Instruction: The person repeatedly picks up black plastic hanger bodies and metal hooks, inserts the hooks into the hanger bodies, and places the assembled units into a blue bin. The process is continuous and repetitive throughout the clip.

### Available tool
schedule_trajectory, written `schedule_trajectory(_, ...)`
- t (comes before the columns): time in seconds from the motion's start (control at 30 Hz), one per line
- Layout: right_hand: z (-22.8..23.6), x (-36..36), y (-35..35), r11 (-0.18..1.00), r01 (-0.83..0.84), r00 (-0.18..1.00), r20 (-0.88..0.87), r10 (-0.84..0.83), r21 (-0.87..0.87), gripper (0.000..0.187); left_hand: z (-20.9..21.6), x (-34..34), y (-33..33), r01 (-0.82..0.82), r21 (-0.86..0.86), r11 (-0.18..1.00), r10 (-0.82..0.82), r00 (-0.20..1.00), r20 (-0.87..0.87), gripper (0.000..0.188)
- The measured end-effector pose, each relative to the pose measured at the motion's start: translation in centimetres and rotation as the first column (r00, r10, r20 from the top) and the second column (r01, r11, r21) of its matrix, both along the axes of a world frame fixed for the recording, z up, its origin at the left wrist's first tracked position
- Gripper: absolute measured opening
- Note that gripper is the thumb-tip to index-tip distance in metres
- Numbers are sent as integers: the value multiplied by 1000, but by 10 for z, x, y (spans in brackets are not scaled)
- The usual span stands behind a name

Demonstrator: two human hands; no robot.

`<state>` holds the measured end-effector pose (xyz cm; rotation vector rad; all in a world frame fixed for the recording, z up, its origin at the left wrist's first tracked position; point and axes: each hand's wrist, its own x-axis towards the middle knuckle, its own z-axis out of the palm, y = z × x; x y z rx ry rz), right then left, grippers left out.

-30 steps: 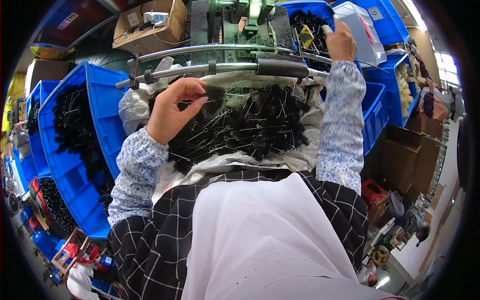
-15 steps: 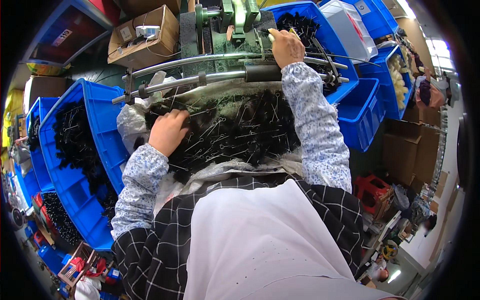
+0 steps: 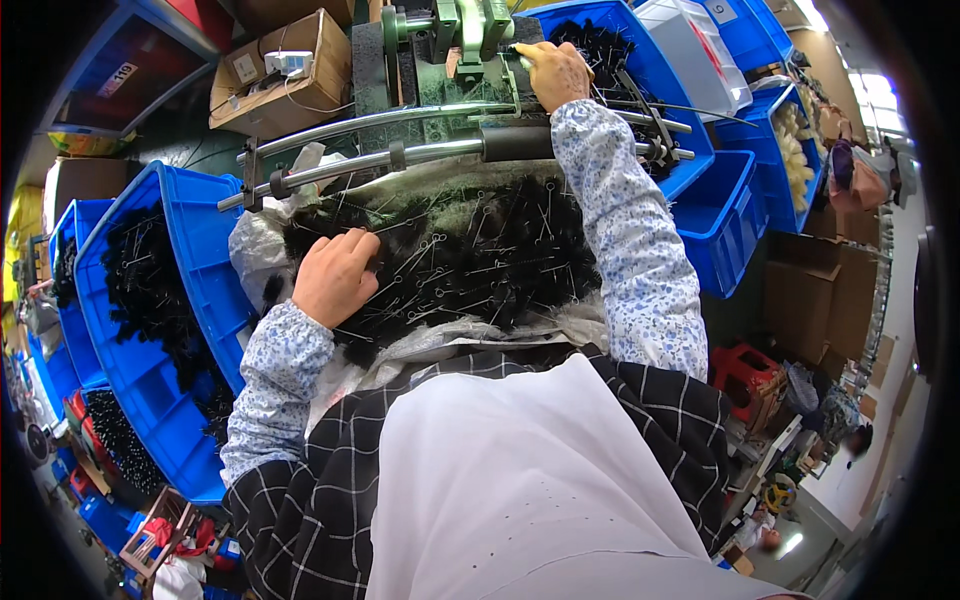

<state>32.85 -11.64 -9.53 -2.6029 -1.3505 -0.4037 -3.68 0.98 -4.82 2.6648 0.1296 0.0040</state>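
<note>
My right hand (image 3: 556, 76) reaches up to the machine (image 3: 432, 80), its fingers pinched round a small black wire brush, mostly hidden; only a dark tip shows at the fingertips. Pale covers sit on some of these fingertips. My left hand (image 3: 338, 276) rests with curled fingers on the left part of a heap of black wire brushes (image 3: 470, 250). Whatever those fingers hold is hidden beneath them. Thin metal stems with small looped ends stick out across the heap, which lies on a whitish plastic sheet (image 3: 440, 345) in front of me.
Two steel rails (image 3: 420, 155) cross between the heap and the machine. Blue bins (image 3: 205, 225) with black brushes stand at left, and another blue bin (image 3: 665, 90) at right. An open cardboard box (image 3: 285, 80) is at the back left; a red stool (image 3: 745, 375) stands at right.
My right hand has shifted slightly left and up by the machine, and the brush's bristles show less. My left hand has curled its fingers more over the heap.
</note>
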Motion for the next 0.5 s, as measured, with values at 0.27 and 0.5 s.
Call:
schedule_trajectory(0.27, 8, -11, -24, 979, 205, 978, -21, -206, -13, 39, 35, 0, 13, -170, -486, 857, 291, 939, 185, 29)
schedule_trajectory(0.5, 0, -29, 4, 988, 64, 997, 27, -69, 141, 22, 31, 4, 16, -206, -602, 772, 410, 885, 223, 28)
